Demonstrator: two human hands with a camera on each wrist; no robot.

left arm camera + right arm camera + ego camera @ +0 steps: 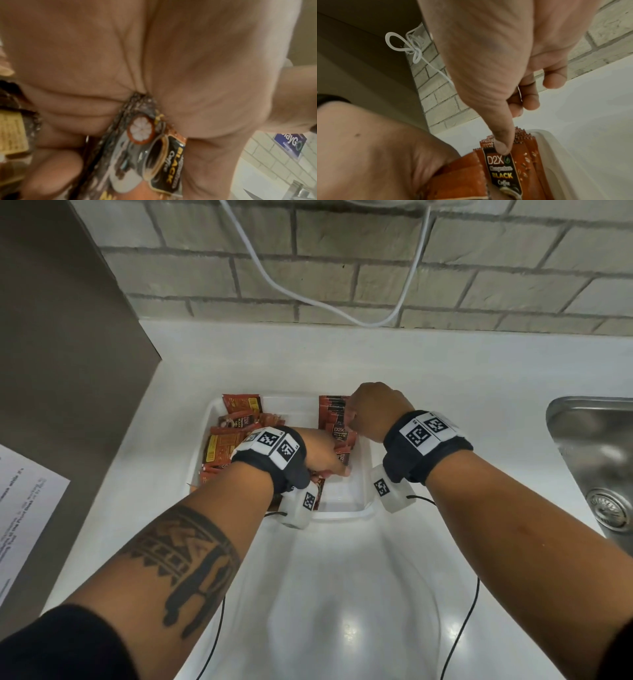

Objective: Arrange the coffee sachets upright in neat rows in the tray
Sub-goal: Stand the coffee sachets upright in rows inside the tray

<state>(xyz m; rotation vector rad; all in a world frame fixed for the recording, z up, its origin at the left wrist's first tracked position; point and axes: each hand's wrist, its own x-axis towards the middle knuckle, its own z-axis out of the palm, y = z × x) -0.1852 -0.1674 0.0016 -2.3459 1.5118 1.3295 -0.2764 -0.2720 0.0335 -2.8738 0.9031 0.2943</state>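
Left hand (323,455) grips loose sachets (145,142) near the upright row (337,419) at the tray's (364,474) right side; right hand (375,409) pinches that row's tops, steadying it.

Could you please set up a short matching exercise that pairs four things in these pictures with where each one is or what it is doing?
Things:
1. left hand
2. right hand
3. loose sachets
4. sink

Places or states:
A. lying in a jumble in the left part of the tray
B. set into the counter at the far right
C. gripping a bundle of sachets
D. thumb on the top of the upright row of sachets by the tray's right wall

Pairs: 1-C, 2-D, 3-A, 4-B
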